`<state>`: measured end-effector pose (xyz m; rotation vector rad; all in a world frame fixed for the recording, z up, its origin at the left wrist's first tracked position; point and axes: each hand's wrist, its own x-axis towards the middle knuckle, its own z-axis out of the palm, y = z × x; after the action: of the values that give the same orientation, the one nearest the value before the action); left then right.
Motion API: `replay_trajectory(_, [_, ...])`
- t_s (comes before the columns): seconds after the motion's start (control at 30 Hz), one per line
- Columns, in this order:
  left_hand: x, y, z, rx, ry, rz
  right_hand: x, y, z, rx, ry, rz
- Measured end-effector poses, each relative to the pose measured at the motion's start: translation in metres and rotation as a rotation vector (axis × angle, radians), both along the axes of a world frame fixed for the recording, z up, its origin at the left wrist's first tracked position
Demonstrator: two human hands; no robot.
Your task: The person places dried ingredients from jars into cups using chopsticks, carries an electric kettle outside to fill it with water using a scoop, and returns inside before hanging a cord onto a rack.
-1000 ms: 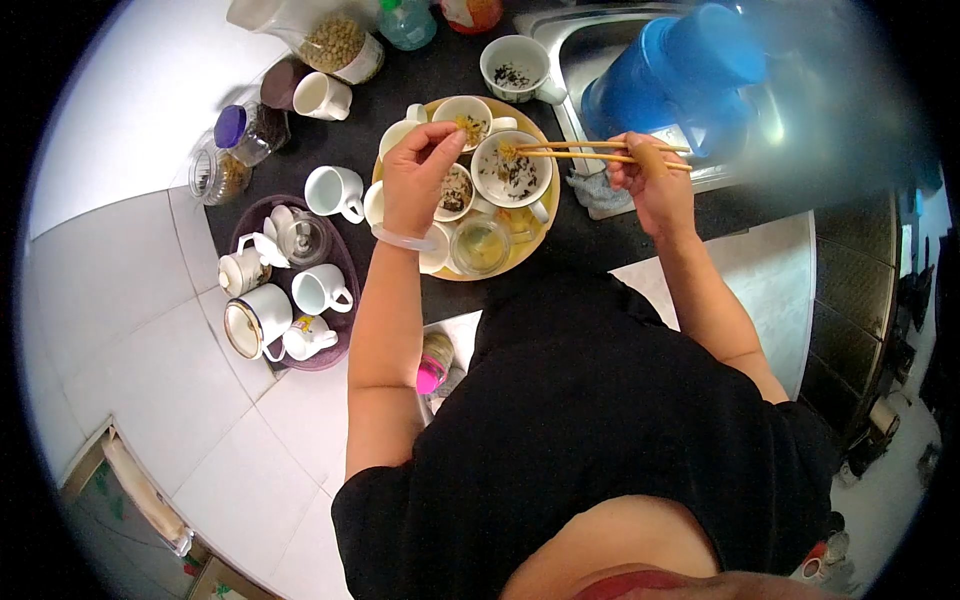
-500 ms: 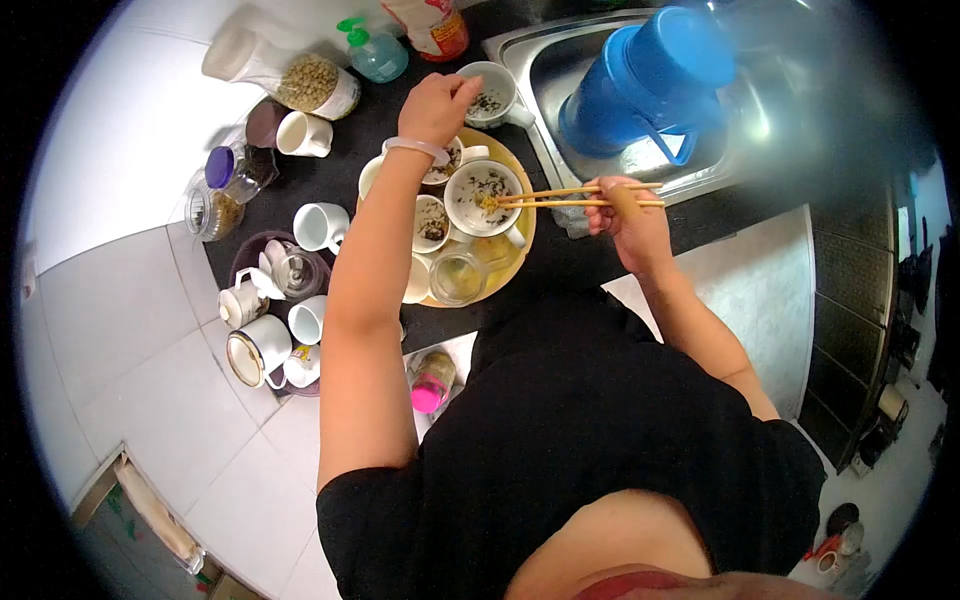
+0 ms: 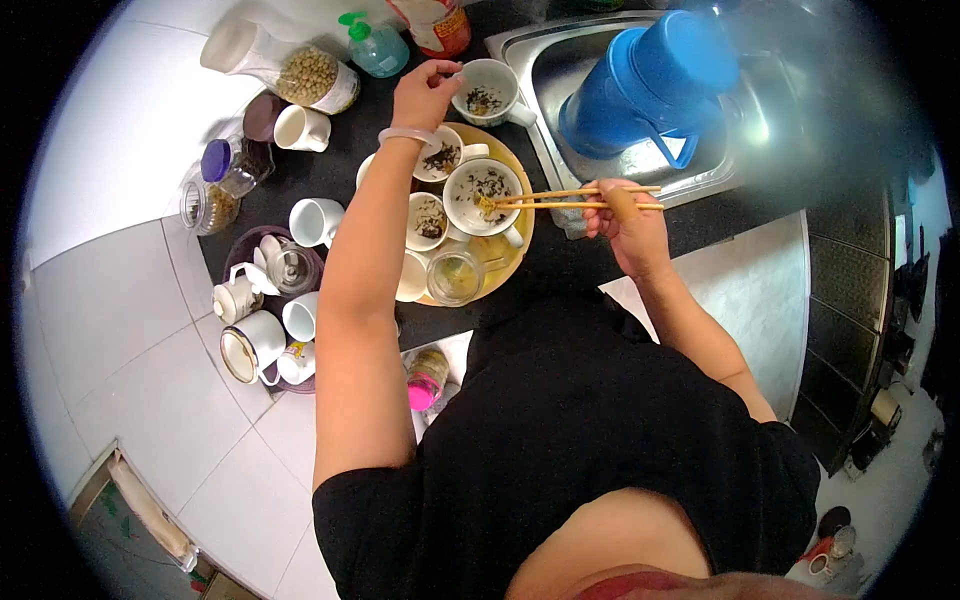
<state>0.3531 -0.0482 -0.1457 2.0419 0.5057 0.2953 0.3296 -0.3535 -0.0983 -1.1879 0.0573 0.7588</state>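
My right hand [image 3: 628,225] is closed on a pair of wooden chopsticks [image 3: 570,200]. Their tips reach into a large white cup [image 3: 470,222] and touch a small yellow clump [image 3: 487,206] among dark, leaf-like bits. At the left rim of another white cup [image 3: 487,115] is my left hand [image 3: 427,95], its thumb apart from its bent fingers and nothing visible between them. Dark bits lie in that cup too. Two smaller cups with similar bits, one upper [image 3: 437,157] and one lower [image 3: 427,221], stand on a round yellow tray [image 3: 515,265], partly behind my left forearm.
A glass mug [image 3: 456,277] stands on the tray's near side. Left of my arm is a dark basin of cups and lids [image 3: 252,250]. Several jars [image 3: 318,82] and a soap bottle [image 3: 378,50] line the back. A blue jug [image 3: 630,95] sits in the steel sink [image 3: 555,52].
My left hand has drawn back leftward from over the far cup to its rim, showing more of the dark bits inside. My right hand and the chopsticks stay nearly still.
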Motion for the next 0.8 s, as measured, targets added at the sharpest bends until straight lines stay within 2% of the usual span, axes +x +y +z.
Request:
replay_trajectory(0.2, [-0.065, -0.013, 0.037, -0.200, 0.005, -0.028, 0.006, 0.005, 0.001, 0.068, 0.149, -0.068])
replay_trajectory(0.33, [-0.117, -0.030, 0.047, -0.407, 0.074, -0.147, 0.004, 0.010, -0.006, 0.087, 0.267, -0.112])
replay_trajectory(0.37, [-0.126, -0.037, 0.051, -0.534, 0.111, -0.150, 0.003, 0.012, -0.007, 0.092, 0.289, -0.120])
replay_trajectory(0.47, [-0.140, -0.051, 0.056, -0.595, 0.085, -0.157, -0.003, 0.019, -0.006, 0.052, 0.318, -0.123])
replay_trajectory(0.63, [-0.143, -0.059, 0.050, -0.638, 0.033, -0.061, -0.011, 0.026, -0.005, 0.134, 0.359, -0.102])
replay_trajectory(0.8, [-0.151, -0.057, 0.052, -0.603, 0.068, -0.035, -0.009, 0.022, -0.002, 0.161, 0.331, -0.162])
